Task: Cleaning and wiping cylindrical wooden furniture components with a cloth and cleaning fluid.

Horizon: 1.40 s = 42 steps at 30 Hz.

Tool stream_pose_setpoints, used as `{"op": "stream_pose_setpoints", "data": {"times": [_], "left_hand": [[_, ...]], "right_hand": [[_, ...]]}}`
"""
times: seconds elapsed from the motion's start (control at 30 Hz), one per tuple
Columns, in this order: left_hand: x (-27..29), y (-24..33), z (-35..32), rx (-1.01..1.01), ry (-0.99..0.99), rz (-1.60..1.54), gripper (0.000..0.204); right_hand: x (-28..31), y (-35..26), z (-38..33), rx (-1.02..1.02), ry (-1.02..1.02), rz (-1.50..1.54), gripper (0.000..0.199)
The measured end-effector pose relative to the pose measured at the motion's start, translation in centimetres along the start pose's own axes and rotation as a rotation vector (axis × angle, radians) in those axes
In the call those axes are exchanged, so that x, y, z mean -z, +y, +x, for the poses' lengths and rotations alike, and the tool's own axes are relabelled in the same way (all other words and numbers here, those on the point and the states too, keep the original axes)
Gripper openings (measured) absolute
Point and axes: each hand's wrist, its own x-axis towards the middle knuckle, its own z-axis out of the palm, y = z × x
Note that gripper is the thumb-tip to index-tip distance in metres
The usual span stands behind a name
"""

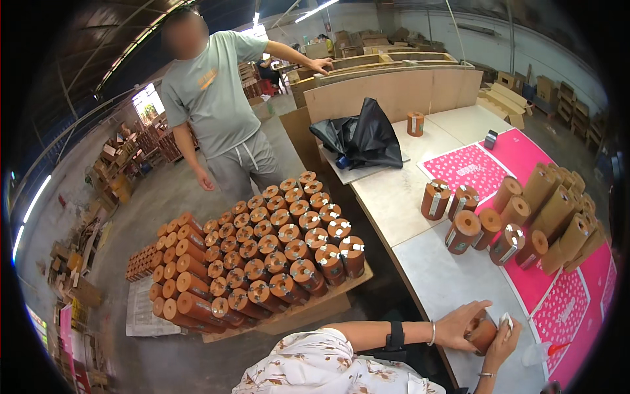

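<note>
On the near end of the pale table [430, 266], a reddish-brown cylinder [483, 335] with a hole in its top sits between my hands. My left hand [457, 326] curls around its left side, fingers over the upper edge. From the right, my right hand [502, 343] presses against the cylinder and pinches a small white piece [506, 321], perhaps paper or cloth. Beyond them stand several similar cylinders, one of them a brown cylinder with a white label [508, 243]. A clear container [535, 354] with a red tip lies right of my right hand.
Left of the table, a pallet [344, 289] carries many stacked brown cylinders [289, 233]. Pink printed sheets [561, 308] and brown paper rolls [554, 213] cover the table's right side. A black plastic bag [367, 141] lies farther back. Another person [220, 98] stands beyond the pallet.
</note>
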Motion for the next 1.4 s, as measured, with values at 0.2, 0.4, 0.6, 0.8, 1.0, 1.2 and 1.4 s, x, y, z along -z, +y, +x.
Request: {"op": "stream_pose_setpoints", "data": {"times": [0.2,0.4,0.6,0.8,1.0,1.2,1.4], "left_hand": [[-0.3,0.6,2.9,-0.311,0.013,0.147,0.107],[-2.7,-2.0,1.3,-0.111,0.005,-0.114,0.103],[-4.4,-2.2,1.2,-0.09,-0.059,-0.634,0.081],[-0.7,-3.8,0.4,-0.008,0.033,-0.323,0.087],[-1.2,-2.0,1.3,-0.072,0.025,-0.195,0.089],[-1.7,-1.8,1.0,-0.135,0.051,-0.141,0.084],[-2.6,-3.7,1.5,-0.291,0.069,-0.018,0.086]], "right_hand": [[0.2,3.9,-3.4,-0.232,0.005,0.317,0.02],[5.9,6.8,-2.5,-0.173,0.046,0.223,0.023],[1.2,-8.1,-0.8,0.6,-0.263,-0.537,0.025],[-0.6,-8.0,2.3,0.534,-0.215,-0.509,0.017],[-0.6,-7.8,1.8,0.54,-0.169,-0.595,0.02],[1.5,-6.6,2.6,0.5,-0.111,-0.65,0.014],[-0.8,-8.7,-0.4,0.638,-0.252,-0.602,0.018]]}}
